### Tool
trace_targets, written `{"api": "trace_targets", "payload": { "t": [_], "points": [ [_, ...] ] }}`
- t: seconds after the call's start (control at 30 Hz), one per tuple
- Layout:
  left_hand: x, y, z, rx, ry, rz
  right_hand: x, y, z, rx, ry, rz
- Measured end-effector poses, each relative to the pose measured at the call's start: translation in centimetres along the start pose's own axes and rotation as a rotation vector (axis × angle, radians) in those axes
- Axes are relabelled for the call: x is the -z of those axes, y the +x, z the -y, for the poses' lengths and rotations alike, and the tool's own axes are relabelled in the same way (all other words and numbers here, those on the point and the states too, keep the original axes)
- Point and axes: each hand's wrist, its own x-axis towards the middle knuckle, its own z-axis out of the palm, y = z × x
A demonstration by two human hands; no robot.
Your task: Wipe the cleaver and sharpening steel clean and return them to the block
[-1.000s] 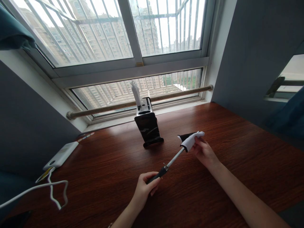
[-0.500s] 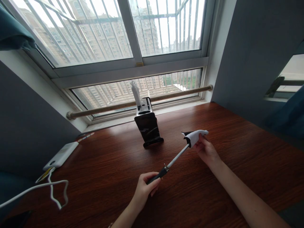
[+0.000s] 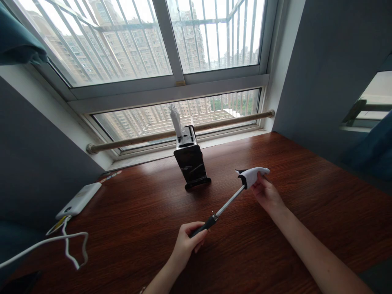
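Observation:
My left hand [image 3: 186, 241] is closed around the black handle of a kitchen utensil [image 3: 226, 202] with a thin metal shaft that slants up to the right above the wooden table [image 3: 137, 228]. The utensil's dark head is wrapped in a white cloth [image 3: 253, 176]. My right hand [image 3: 266, 193] pinches that cloth around the head. A dark tissue holder [image 3: 191, 163] stands upright behind, near the window, with a white tissue [image 3: 175, 119] sticking out of its top.
A white power bank [image 3: 79, 200] lies at the table's left edge with a white cable [image 3: 65, 245] trailing from it. A wooden rail [image 3: 220, 121] runs along the window sill. A grey wall [image 3: 330, 69] bounds the table on the right.
My right hand has slid the white cloth outward along the utensil's head, up and to the right. The left hand and handle have stayed put.

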Motion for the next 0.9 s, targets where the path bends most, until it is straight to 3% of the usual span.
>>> {"api": "trace_targets", "payload": {
  "t": [0.9],
  "points": [
    [-0.17,-0.03,-0.15,0.002,-0.013,0.004,0.27,0.1,-0.1,0.007,-0.025,-0.01]
  ]
}}
